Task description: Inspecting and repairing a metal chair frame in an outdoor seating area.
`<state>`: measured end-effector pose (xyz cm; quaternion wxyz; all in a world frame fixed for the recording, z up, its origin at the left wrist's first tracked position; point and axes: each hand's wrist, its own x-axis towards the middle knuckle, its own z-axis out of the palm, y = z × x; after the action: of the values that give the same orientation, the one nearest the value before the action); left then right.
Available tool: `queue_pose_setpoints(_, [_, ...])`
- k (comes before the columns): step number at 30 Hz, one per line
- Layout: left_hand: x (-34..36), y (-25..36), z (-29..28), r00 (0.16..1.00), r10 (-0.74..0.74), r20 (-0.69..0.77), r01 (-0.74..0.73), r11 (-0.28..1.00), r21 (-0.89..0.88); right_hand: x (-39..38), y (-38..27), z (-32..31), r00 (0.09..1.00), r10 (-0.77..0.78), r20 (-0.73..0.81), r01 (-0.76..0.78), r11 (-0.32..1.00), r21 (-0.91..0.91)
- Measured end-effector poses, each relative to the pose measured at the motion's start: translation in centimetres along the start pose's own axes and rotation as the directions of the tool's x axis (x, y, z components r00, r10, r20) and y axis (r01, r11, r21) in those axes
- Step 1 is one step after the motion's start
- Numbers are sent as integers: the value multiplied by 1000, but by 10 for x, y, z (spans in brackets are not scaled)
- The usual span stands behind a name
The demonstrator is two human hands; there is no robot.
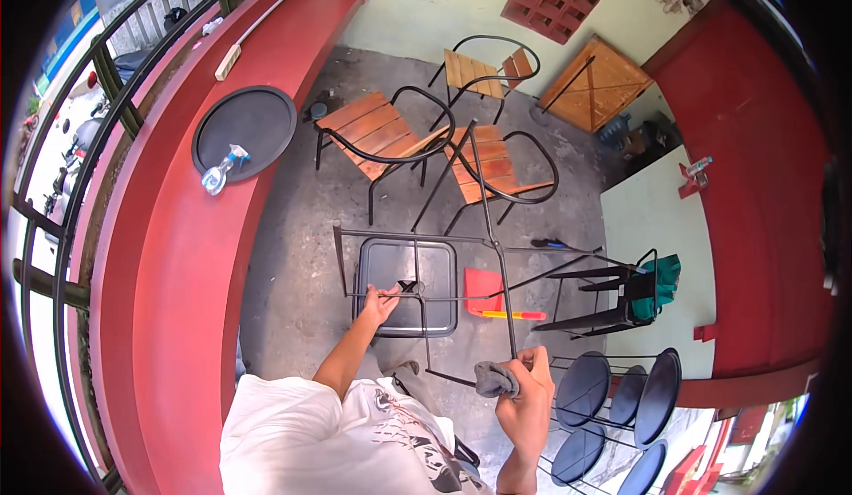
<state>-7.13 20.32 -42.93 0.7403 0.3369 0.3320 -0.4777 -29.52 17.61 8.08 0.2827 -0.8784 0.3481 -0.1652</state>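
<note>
A black thin-barred metal frame [491,242], like a table stand, is tilted in front of me. My left hand [381,303] is closed around one of its lower bars. My right hand [525,399] pinches a crumpled grey cloth [495,380] at the end of a long leg of the frame. Beneath the frame, a black square tabletop [438,269] with rounded corners lies on the floor, close to my left hand. A red dustpan [482,287] with a yellow and orange handle lies to its right.
Wooden-slat chairs [368,131] with black tube arms stand ahead. A red ledge [191,291] on the left bears a round black tray [266,122] and a spray bottle [224,171]. To the right are a black stool [612,295] with green cloth and a rack of round black trays [581,388].
</note>
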Motion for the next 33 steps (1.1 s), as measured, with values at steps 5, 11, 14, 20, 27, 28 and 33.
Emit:
queue_pose_setpoints(5, [-20,28,7,981,-191,-42,196,963,186,1,-3,10,991,118,-57,-118,993,-4])
queue_pose_setpoints(11, [-94,72,24,956,-215,200,-48,556,830,-4,-11,24,994,106,18,-106,994,-18])
queue_pose_setpoints(14, [-120,105,8,877,436,200,-410,465,785,-5,-22,22,983,181,-4,-179,977,117])
queue_pose_setpoints(20, [-273,190,119,281,653,703,-875,-126,467,-27,-45,15,962,207,-179,-84,846,527])
queue_pose_setpoints(27, [-303,210,145,351,445,824,-936,165,310,11,-48,74,944,265,199,-290,370,883])
queue_pose_setpoints(28, [-306,202,143,324,521,790,-946,164,280,17,-49,79,941,289,178,-307,502,809])
queue_pose_setpoints(33, [-327,189,138,347,498,794,-932,85,354,83,-46,66,852,-47,-521,132,983,127])
